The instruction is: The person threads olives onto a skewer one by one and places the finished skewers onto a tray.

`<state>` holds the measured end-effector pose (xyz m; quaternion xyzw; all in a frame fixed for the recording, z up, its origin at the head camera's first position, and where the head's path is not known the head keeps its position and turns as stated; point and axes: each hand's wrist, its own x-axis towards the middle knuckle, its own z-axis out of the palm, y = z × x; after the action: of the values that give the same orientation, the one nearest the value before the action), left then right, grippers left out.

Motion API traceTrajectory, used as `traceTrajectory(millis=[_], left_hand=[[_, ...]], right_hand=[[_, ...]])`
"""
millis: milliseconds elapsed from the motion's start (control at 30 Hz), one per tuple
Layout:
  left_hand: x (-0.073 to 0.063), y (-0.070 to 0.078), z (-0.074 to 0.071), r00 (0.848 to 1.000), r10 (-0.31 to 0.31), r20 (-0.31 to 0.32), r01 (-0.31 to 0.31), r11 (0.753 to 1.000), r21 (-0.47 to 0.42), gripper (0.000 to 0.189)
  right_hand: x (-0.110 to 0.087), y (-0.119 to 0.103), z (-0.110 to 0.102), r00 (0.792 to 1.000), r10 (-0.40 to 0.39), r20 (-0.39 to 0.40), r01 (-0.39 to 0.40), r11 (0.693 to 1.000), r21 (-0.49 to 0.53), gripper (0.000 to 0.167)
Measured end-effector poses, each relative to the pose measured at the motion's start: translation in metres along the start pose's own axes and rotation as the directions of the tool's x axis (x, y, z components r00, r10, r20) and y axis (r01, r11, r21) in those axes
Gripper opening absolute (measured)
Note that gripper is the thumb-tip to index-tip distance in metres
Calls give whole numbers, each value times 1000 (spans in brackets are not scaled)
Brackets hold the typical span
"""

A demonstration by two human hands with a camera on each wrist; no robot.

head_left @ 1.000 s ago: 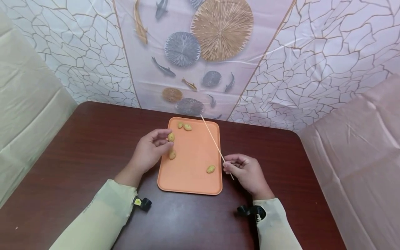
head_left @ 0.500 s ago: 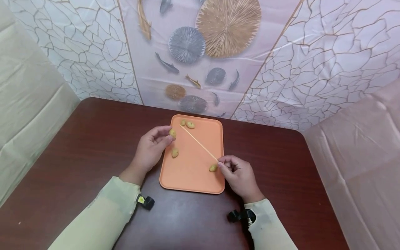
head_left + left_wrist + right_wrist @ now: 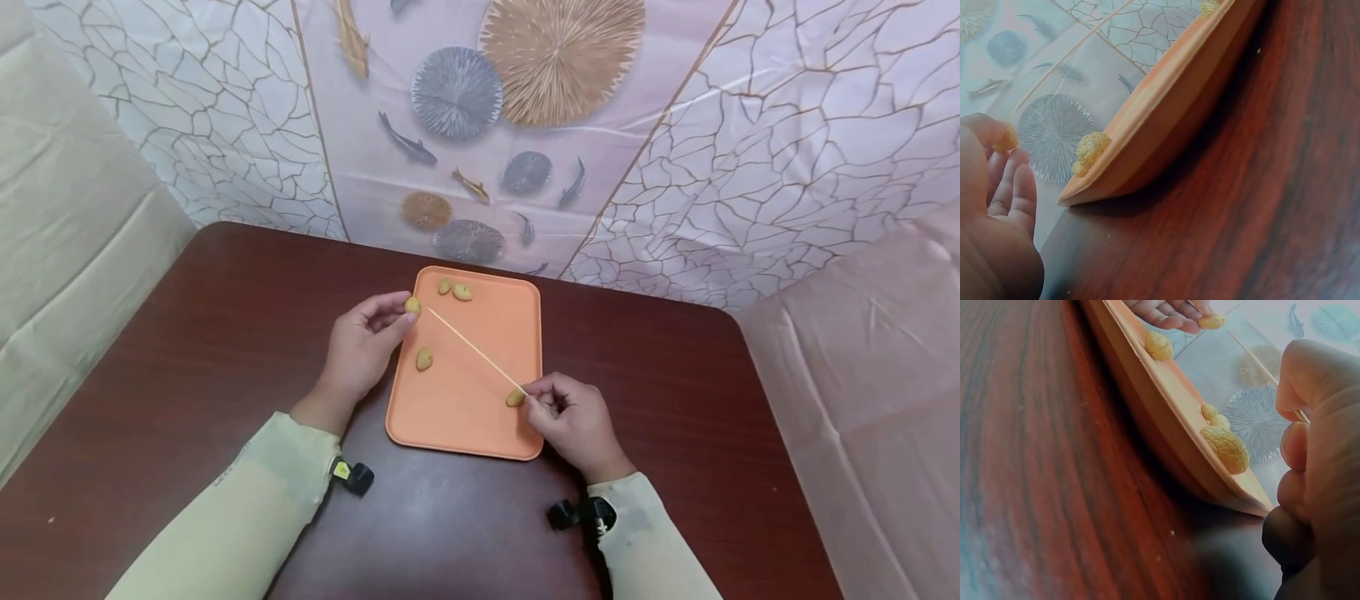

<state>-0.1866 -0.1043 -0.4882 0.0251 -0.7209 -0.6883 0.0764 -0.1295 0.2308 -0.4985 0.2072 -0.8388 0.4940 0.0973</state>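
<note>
My left hand [image 3: 354,348] pinches a small wrinkled yellow dried fruit [image 3: 412,306] between thumb and fingertips, above the far left edge of an orange tray [image 3: 465,429]. My right hand [image 3: 576,423] grips a thin wooden skewer [image 3: 480,353] near its lower end, at the tray's right edge. The skewer slants across the tray, its far tip a little to the right of the held fruit and apart from it. In the right wrist view the skewer [image 3: 1252,355] points towards the fruit [image 3: 1212,322] in the left hand.
On the tray lie one fruit [image 3: 424,359] at the left, two [image 3: 462,292] at the far end and another [image 3: 514,397] beside my right fingers. The tray rests on a dark wooden table [image 3: 247,333]. A patterned cloth [image 3: 517,167] hangs behind the table's far edge.
My right hand has moved left to the tray's edge, swinging the skewer's tip leftward and nearer to the held fruit. The left hand keeps its pinch on the fruit.
</note>
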Motion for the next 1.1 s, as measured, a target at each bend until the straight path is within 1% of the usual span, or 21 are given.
traceTrajectory(millis=[133,233,400,533,667,933,1100], left_hand=[[1,0,1,1000,6,-7,-6,1000,3,43],[1,0,1,1000,17,-9,-17,1000,17,43],[2,0,1,999,40,-3,-40,999,6,45],[2,0,1,999,48,-3,-48,999,-3,44],[1,0,0,999,54,-7,-54,999,6,42],[-1,1,0,997,68,-31,-65,994,90,36],[-2,0,1,997,75,-36,-70,989,128,40]], right_hand=[[0,1,-1,1000,20,9,-19,999,-35,18],[0,1,-1,1000,19,18,-18,998,-56,18],[2,2,-2,1000,21,17,-20,998,-63,17],[3,2,-2,999,34,31,-31,997,-77,15],[4,1,-2,998,44,40,-41,996,-84,14],[2,1,0,999,34,38,-31,997,-71,10],[0,0,2,999,17,28,-15,998,-68,9]])
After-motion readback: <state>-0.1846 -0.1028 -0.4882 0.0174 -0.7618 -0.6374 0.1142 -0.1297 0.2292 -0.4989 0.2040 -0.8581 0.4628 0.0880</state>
